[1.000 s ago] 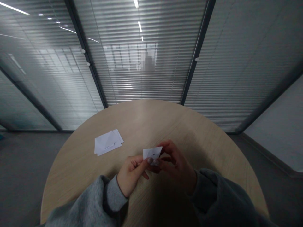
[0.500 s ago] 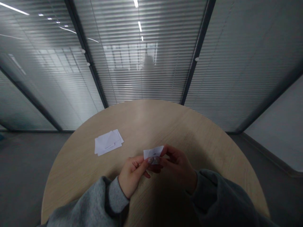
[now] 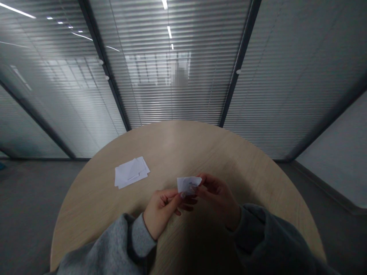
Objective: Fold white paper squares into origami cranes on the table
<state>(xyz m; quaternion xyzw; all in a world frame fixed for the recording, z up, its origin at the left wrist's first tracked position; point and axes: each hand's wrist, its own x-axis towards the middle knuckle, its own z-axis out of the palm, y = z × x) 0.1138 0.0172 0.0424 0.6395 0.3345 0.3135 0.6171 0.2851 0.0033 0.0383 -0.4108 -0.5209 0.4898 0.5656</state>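
Note:
A small white slip of paper point(image 3: 185, 184) with a dark mark on it is held up above the table. My left hand point(image 3: 162, 210) pinches its lower left part between thumb and fingers. At the slip's right edge, my right hand point(image 3: 219, 198) grips it with thumb and forefinger. The paper looks slightly curved. Farther left on the table lies a loose pile of white paper sheets point(image 3: 126, 175), overlapping one another and touched by neither hand.
The round wooden table point(image 3: 172, 145) spreads beneath both hands. Behind its far edge stand glass panels with blinds point(image 3: 177, 103), divided by dark frames. A white wall point(image 3: 338, 152) is at the right, with grey floor point(image 3: 25, 206) at the left.
The slip has shifted slightly right and now sits more level. My right thumb has moved from the slip's lower middle toward its right edge. My left hand has barely moved.

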